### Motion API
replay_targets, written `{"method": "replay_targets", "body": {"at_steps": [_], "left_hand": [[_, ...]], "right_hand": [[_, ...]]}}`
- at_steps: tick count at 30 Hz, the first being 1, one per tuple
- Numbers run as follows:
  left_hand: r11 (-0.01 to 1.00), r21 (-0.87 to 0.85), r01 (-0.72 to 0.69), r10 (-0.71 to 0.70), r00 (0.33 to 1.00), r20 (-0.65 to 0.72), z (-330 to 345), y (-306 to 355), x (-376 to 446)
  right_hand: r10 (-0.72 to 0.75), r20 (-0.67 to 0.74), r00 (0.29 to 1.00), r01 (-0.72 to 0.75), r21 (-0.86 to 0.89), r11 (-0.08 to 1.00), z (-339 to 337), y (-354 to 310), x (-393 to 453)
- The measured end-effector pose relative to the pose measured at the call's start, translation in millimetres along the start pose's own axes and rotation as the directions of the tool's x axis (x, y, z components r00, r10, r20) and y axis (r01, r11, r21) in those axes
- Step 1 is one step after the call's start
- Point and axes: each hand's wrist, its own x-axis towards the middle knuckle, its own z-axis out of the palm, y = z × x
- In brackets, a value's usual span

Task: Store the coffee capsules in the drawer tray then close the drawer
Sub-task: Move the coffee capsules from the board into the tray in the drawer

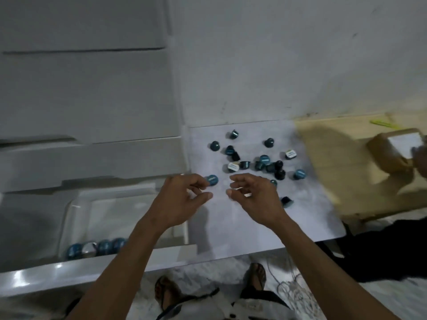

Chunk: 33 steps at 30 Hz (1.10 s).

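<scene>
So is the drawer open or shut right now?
Open. The drawer is pulled out, its clear tray exposed with a few capsules along the near edge.

Drawer tray [76, 204] left of capsules [256, 161]

Both forearms extended forward; left hand [182, 199] and right hand [254, 196] facing, fingers loosely curled, apparently empty.
</scene>
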Motion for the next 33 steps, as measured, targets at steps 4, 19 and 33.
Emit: {"method": "replay_targets", "body": {"at_steps": [4, 19, 33], "left_hand": [[0.999, 0.010, 0.030, -0.030, 0.999, -0.026, 86, 26, 23], [0.897, 0.247, 0.367, -0.320, 0.924, -0.211, 213, -24, 61], [0.930, 0.137, 0.340, -0.272, 0.891, -0.363, 233, -38, 58]], "right_hand": [[0.060, -0.144, 0.988, -0.076, -0.104, 0.992, -80, 64, 10], [0.030, 0.305, 0.952, 0.134, -0.504, 0.853, -121, 188, 36], [0.204, 0.015, 0.979, -0.196, -0.223, 0.955, -118, 202, 40]]}}
